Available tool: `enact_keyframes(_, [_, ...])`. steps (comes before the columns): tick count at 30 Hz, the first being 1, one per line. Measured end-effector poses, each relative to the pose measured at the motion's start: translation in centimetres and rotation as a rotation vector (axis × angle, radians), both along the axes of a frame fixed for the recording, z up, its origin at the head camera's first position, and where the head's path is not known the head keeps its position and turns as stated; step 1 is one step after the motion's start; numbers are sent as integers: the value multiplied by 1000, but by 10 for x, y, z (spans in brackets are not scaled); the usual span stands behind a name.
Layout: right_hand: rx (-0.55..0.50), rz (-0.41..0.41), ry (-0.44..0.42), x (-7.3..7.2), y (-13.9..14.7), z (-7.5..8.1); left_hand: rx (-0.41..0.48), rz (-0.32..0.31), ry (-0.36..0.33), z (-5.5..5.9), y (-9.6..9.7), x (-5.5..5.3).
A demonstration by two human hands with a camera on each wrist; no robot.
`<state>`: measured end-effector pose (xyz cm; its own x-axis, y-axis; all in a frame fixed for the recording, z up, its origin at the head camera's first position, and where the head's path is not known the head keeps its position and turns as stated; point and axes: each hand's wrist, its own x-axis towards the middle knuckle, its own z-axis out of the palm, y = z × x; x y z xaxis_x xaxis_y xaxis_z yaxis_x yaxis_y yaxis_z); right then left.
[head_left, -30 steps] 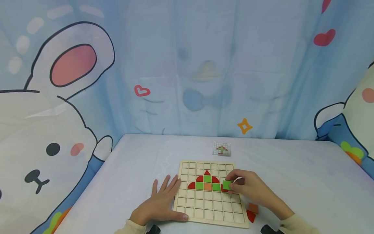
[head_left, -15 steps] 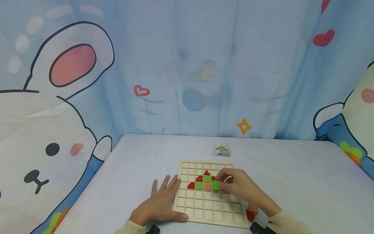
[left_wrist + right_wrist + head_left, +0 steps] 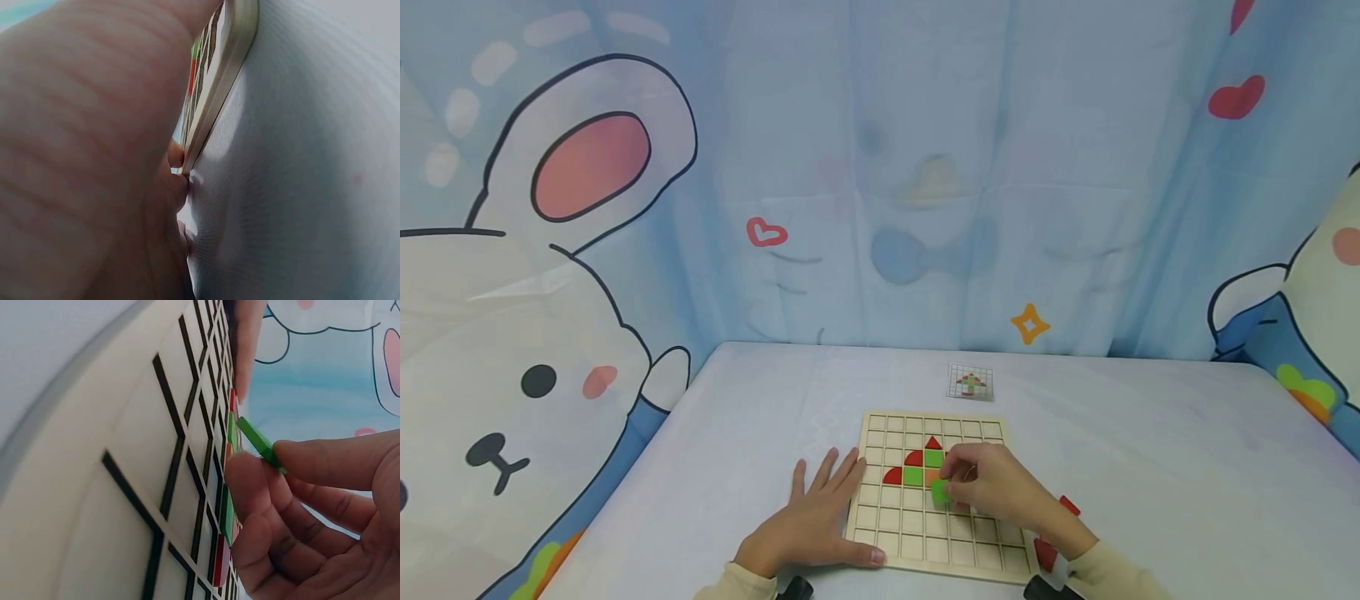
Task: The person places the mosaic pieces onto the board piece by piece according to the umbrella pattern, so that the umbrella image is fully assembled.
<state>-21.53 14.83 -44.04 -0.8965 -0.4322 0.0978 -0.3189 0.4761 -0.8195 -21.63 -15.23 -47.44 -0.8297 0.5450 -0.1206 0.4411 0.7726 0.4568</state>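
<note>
My right hand (image 3: 992,483) pinches a green square tile (image 3: 939,492) between thumb and fingers, above the wooden grid board (image 3: 902,550). In the right wrist view, that green tile (image 3: 256,439) is tilted and apart from the board. Set in the grid are a red triangle (image 3: 932,442), a green square (image 3: 934,458), another green square (image 3: 913,476), red rounded pieces (image 3: 892,476) and a partly covered orange square (image 3: 931,475). My right hand hides the pattern's right side in the head view. My left hand (image 3: 816,521), fingers spread, rests against the board's left edge and lower left corner.
A small pattern card (image 3: 970,382) lies behind the board on the white table (image 3: 775,400). Loose red pieces (image 3: 1045,552) sit by the board's right edge, partly behind my right forearm. A blue printed curtain (image 3: 820,292) hangs behind the table.
My right hand has moved left across the board with the green tile, from the right end of the pattern to just below the orange square. The left hand stays in place.
</note>
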Motion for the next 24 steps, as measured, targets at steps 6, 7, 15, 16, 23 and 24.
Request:
enact_keyframes(6, [68, -44, 29, 2, -5, -3, -10, 0, -1, 0, 1, 0])
enact_keyframes(7, [77, -51, 34, 2, -6, -3, -10, 0, -1, 1, 1, 0])
enact_keyframes(15, [156, -104, 80, 3, -15, -7, -9, -13, 7, 4, -1, 2])
enact_keyframes(16, [166, -111, 79, 3, -16, -8, -9, -14, 9, 4, -1, 3])
enact_keyframes(23, [182, -103, 87, 5, -18, -9, -3, -12, 0, 5, -1, 3])
enact_keyframes(24, [182, -98, 90, 6, -18, -9, -3, -13, -2, 5, -1, 3])
